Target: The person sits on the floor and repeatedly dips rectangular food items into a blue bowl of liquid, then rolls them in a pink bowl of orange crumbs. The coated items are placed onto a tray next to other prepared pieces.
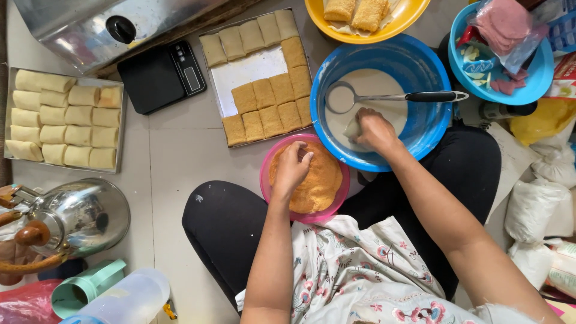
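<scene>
My left hand [292, 168] is curled over the orange breadcrumbs in a pink bowl [269, 193], fingers closed into the crumbs; what it grips is hidden. My right hand [373, 129] dips a pale folded roll [353, 128] into white batter inside a blue basin [414, 60]. A ladle with a black handle [432, 96] lies across that basin. Beyond the pink bowl a metal tray [246, 72] holds several crumbed squares along its edges.
A second tray [117, 129] of pale uncoated rolls sits far left, beside a black kitchen scale [157, 77]. A yellow bowl [414, 18] with fried pieces and a blue bowl [534, 78] of packets are at top right. A kettle [84, 216], jug and white sacks [531, 210] surround my knees.
</scene>
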